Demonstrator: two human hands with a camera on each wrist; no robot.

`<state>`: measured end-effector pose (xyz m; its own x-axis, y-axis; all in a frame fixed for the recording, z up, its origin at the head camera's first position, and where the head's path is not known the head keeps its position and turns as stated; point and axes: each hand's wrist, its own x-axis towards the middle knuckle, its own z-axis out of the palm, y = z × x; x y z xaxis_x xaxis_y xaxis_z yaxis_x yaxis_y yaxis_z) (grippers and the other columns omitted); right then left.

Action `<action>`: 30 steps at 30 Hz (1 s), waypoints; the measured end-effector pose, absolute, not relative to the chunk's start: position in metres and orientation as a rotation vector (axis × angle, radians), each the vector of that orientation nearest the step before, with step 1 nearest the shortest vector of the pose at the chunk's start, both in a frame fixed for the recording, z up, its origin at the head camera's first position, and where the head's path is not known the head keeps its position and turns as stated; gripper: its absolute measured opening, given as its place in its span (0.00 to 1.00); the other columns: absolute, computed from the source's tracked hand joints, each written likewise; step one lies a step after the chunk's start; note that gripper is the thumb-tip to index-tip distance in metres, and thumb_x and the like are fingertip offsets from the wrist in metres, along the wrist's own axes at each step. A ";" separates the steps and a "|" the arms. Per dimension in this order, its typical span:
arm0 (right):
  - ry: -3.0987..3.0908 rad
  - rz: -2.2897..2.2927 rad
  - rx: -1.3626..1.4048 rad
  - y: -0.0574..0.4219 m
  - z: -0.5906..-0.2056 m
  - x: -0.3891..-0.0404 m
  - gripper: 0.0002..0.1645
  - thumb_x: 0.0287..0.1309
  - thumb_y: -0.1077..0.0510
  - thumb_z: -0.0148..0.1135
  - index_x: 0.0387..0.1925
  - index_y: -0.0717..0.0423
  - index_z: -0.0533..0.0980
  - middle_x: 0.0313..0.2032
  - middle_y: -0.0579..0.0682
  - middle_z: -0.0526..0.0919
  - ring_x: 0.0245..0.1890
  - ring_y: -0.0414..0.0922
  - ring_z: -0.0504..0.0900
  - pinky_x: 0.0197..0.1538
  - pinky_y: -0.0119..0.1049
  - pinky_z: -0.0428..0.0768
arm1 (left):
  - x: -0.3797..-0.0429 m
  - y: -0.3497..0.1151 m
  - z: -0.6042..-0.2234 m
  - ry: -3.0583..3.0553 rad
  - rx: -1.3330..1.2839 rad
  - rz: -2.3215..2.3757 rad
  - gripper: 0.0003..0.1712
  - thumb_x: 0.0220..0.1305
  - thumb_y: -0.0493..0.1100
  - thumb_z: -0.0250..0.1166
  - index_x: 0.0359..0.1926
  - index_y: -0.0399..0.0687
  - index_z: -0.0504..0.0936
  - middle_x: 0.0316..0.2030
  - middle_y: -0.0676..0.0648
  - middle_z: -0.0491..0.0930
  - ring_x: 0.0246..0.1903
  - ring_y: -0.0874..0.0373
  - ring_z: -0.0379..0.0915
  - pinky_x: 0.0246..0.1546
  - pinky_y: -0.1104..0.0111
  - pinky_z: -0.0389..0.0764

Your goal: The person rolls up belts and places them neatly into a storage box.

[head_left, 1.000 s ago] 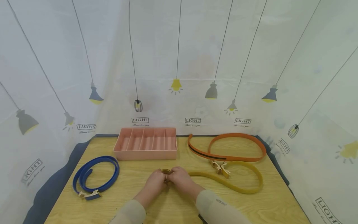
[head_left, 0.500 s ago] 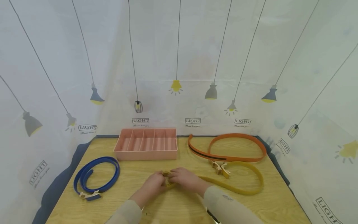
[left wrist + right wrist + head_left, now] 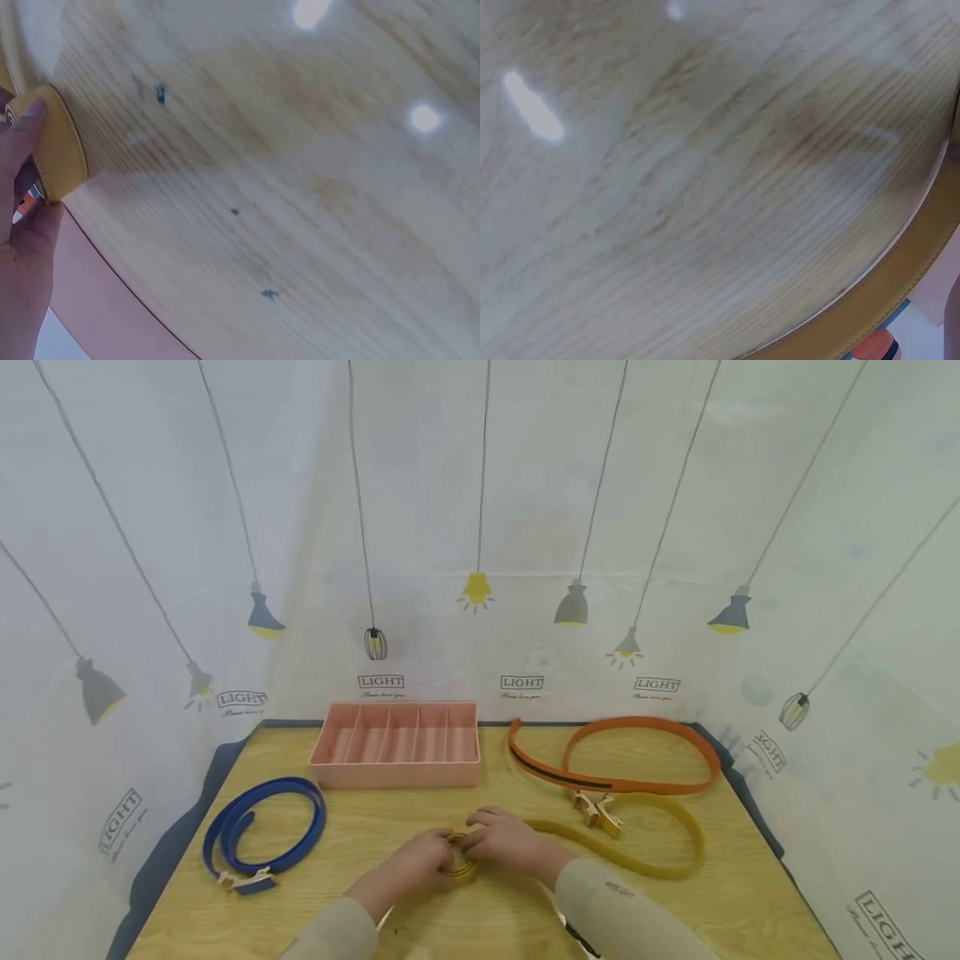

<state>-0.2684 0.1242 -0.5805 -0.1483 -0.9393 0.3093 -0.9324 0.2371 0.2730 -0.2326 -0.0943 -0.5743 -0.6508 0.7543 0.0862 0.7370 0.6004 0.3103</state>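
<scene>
A yellow belt (image 3: pixel 615 855) lies on the wooden table, one end wound into a small coil between the two hands. In the head view my left hand (image 3: pixel 422 858) grips the coil's left side. The left wrist view shows that thumb and fingers pinching the stitched coil (image 3: pixel 64 150), which stands on its edge. My right hand (image 3: pixel 510 843) holds the coil's right side with curled fingers, where the strip runs off to the right. The right wrist view catches the strip (image 3: pixel 870 289) curving along the table, with the right hand mostly out of frame. The gold buckle (image 3: pixel 596 812) lies at the belt's far end.
A pink tray (image 3: pixel 395 774) with several compartments stands at the back. An orange belt (image 3: pixel 645 787) lies loosely looped at the back right, near the yellow one. A coiled blue belt (image 3: pixel 318 827) rests at the left. A printed cloth (image 3: pixel 480 527) surrounds the table.
The hands have shifted slightly right and nearer the body, and the right hand has drawn a little away from the left. More of the coil shows between them.
</scene>
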 end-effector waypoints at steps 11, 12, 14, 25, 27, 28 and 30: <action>-2.395 0.103 1.527 0.118 -0.570 -0.262 0.10 0.50 0.58 0.70 0.33 0.37 0.88 0.32 0.31 0.85 0.42 0.40 0.76 0.53 0.36 0.72 | -0.231 -0.095 -0.572 3.007 1.295 0.201 0.07 0.47 0.39 0.71 0.20 0.53 0.81 0.26 0.54 0.81 0.40 0.52 0.78 0.45 0.58 0.78; -2.403 0.113 1.511 0.117 -0.570 -0.262 0.10 0.50 0.57 0.70 0.33 0.37 0.88 0.30 0.31 0.85 0.41 0.40 0.76 0.52 0.36 0.72 | -0.231 -0.094 -0.572 3.015 1.295 0.213 0.06 0.48 0.38 0.71 0.21 0.52 0.82 0.25 0.54 0.80 0.37 0.54 0.77 0.43 0.59 0.78; -2.412 0.124 1.485 0.115 -0.569 -0.261 0.09 0.49 0.56 0.72 0.32 0.37 0.88 0.28 0.32 0.85 0.38 0.40 0.75 0.51 0.35 0.72 | -0.231 -0.092 -0.573 3.025 1.304 0.242 0.05 0.47 0.38 0.71 0.23 0.52 0.83 0.23 0.56 0.78 0.32 0.56 0.75 0.41 0.60 0.77; -2.425 0.143 1.412 0.105 -0.575 -0.264 0.10 0.41 0.58 0.76 0.25 0.36 0.87 0.20 0.34 0.80 0.31 0.40 0.72 0.43 0.33 0.72 | -0.233 -0.069 -0.577 3.058 1.147 0.333 0.15 0.45 0.48 0.77 0.27 0.49 0.79 0.24 0.51 0.81 0.31 0.53 0.80 0.54 0.55 0.75; -2.431 0.131 1.413 0.106 -0.576 -0.265 0.11 0.40 0.57 0.76 0.26 0.35 0.87 0.20 0.34 0.80 0.33 0.40 0.73 0.45 0.33 0.72 | -0.234 -0.068 -0.577 3.077 1.115 0.296 0.15 0.45 0.50 0.77 0.30 0.49 0.81 0.25 0.51 0.82 0.32 0.53 0.81 0.51 0.56 0.77; -2.433 0.122 1.420 0.106 -0.576 -0.265 0.11 0.40 0.57 0.76 0.27 0.35 0.87 0.20 0.34 0.81 0.34 0.40 0.73 0.47 0.34 0.72 | -0.234 -0.068 -0.576 3.079 1.105 0.288 0.16 0.45 0.50 0.77 0.31 0.49 0.82 0.26 0.51 0.83 0.32 0.53 0.81 0.48 0.57 0.78; -2.428 0.097 1.443 0.108 -0.575 -0.266 0.11 0.41 0.54 0.76 0.29 0.35 0.88 0.22 0.33 0.82 0.37 0.41 0.74 0.50 0.35 0.72 | -0.234 -0.069 -0.575 3.071 1.077 0.281 0.16 0.46 0.51 0.76 0.33 0.49 0.83 0.26 0.50 0.83 0.33 0.51 0.80 0.44 0.58 0.80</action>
